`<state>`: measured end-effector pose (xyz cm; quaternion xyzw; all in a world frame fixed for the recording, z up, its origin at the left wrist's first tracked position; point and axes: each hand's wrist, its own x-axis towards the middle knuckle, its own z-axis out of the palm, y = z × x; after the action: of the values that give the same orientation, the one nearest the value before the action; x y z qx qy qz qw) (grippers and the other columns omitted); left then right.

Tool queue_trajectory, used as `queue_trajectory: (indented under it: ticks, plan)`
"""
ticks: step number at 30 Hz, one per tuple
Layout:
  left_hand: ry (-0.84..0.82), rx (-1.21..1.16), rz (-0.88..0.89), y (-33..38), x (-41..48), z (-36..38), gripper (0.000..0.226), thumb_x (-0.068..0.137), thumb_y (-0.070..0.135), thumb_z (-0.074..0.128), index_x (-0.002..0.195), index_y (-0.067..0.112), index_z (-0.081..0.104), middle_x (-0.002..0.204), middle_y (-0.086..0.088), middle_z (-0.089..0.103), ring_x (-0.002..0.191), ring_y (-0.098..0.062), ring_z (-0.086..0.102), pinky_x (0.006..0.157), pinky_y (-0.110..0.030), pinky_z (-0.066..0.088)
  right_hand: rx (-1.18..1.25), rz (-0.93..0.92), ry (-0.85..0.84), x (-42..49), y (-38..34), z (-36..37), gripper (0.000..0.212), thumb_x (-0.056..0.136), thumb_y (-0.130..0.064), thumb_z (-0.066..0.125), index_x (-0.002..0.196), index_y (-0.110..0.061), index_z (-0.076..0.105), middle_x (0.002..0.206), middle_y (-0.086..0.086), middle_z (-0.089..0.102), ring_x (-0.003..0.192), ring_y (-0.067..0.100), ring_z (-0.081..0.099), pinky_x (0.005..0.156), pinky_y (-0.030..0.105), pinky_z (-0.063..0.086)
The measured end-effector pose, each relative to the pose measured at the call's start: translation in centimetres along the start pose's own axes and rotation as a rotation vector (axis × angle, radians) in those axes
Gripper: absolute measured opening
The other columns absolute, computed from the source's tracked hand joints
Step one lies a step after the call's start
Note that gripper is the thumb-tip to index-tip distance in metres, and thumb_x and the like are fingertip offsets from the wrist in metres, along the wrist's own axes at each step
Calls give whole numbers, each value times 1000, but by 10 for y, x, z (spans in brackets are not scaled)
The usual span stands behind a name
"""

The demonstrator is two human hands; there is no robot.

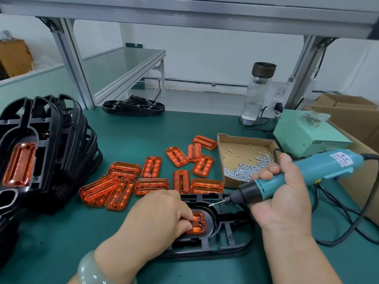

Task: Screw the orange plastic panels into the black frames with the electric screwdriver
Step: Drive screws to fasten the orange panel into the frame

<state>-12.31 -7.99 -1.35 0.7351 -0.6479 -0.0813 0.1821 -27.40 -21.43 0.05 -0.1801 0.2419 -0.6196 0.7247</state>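
Note:
A black frame [229, 232] lies flat on the green bench in front of me. An orange panel [198, 222] sits in its oval recess. My left hand [158, 218] presses down on that panel with curled fingertips. My right hand [283, 193] grips the teal electric screwdriver [307, 171], held slanted with its bit pointing left and down. A screw [214, 203] hangs on the bit tip, just above the frame's recess edge and apart from the panel.
Several loose orange panels [151, 181] lie behind the frame. A cardboard tray of screws [246, 158] stands to the right, with a green power box [307, 138] and a glass bottle [256, 93] behind it. Stacked black frames [51, 144], the top one holding a panel, stand at the left. The cable [348, 222] trails right.

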Motion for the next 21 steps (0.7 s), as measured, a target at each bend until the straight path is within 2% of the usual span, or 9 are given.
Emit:
queue_trajectory:
  ticks: [6,10,21]
  plan:
    - [11,-3,6,8,2,11,21,89,45,54,104,38,67,88,16,46,94,-6,47,80,-24,39,-82,-15,-45,-1,-1,0,13,94,-19,59,84,-24,51,56,-9,46,43,5,44,52,17,40]
    - [10,-33,-15,6,2,12,19,87,44,57,102,38,68,87,16,47,91,-4,47,78,-25,41,-152,-64,-92,-1,-3,0,9,93,-17,59,89,-23,54,57,-8,47,43,6,43,51,18,41]
    - [27,-53,-16,7,2,13,19,87,43,59,102,37,69,89,18,49,91,-4,48,80,-26,44,-258,-131,-183,-8,2,2,15,95,-8,56,87,-21,58,57,-6,48,45,8,45,49,19,42]
